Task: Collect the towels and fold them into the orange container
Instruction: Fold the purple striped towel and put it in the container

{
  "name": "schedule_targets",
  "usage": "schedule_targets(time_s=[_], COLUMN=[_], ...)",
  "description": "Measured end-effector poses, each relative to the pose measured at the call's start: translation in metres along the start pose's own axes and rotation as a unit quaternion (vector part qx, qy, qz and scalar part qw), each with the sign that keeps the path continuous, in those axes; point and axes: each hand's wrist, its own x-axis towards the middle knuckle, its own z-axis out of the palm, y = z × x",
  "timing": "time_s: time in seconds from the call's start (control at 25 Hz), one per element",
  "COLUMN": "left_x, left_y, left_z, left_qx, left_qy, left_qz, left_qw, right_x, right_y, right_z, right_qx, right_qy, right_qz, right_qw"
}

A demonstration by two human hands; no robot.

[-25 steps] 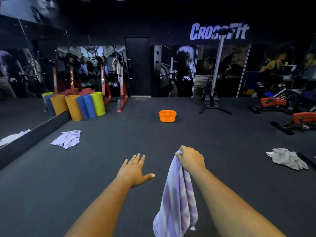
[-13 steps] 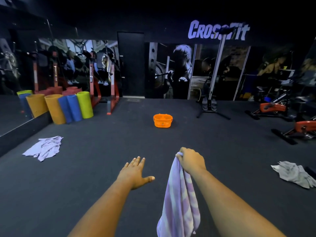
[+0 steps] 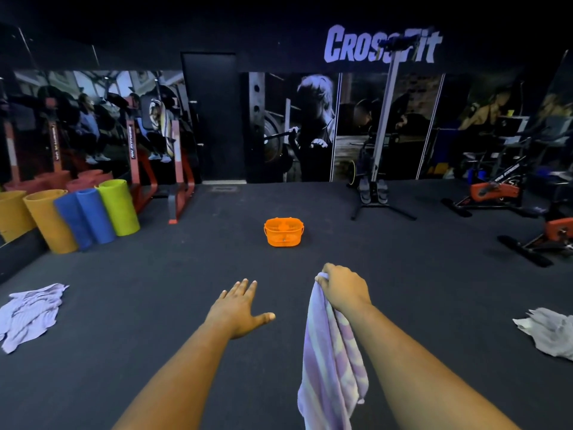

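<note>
**Gym floor inspection: one towel in hand, two on the floor, container ahead**

Nearest the camera, both forearms extend forward over the dark floor (image 3: pixel 186 274). The right hand (image 3: pixel 342 288) is curled round the top end of a purple-and-white striped towel (image 3: pixel 333 361), which hangs straight down from the grip, its lower end running out of view at the bottom edge. The left hand (image 3: pixel 238 308) holds nothing: palm down, fingers straight and together, thumb spread out toward the held towel. The two hands are near each other but apart.

All positions below are given relative to the orange container (image 3: pixel 283 231). It stands upright on the floor, beyond both hands and roughly on a line between them. No towel is visible inside it.

A crumpled lavender towel (image 3: pixel 29 315) lies on the floor well to the left of the container and nearer the camera. A crumpled grey towel (image 3: pixel 548 335) lies well to its right, also nearer the camera, partly cut by the frame edge.

Left of the container and slightly beyond it, rolled mats (image 3: pixel 83 215) in yellow, blue and green stand leaning together. Behind them is a red rack (image 3: pixel 183 181). Right of the container and farther back stands a tall upright machine (image 3: pixel 379 169) on a splayed base. Further right are two orange exercise bikes (image 3: pixel 496 192).

Farthest back, directly behind the container, is a dark door (image 3: pixel 210 119), flanked by wall murals. A "CrossFit" sign (image 3: pixel 383 45) is mounted above, partly blocked by the machine's top.
</note>
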Motion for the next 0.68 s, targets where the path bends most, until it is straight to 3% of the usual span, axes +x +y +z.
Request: schedule_targets(time_s=[0.32, 0.68], left_x=[0.223, 0.505], left_y=[0.0, -0.053], left_z=[-0.041, -0.072], left_qx=[-0.018, -0.026], left_qy=[0.01, 0.003], left_qz=[-0.025, -0.008], left_qw=[0.999, 1.0], right_x=[0.245, 0.52], right_y=[0.026, 0.018], right_z=[0.013, 0.078], right_qx=[0.004, -0.024], right_qy=[-0.012, -0.016], right_qz=[-0.023, -0.024], right_qw=[1.0, 0.999])
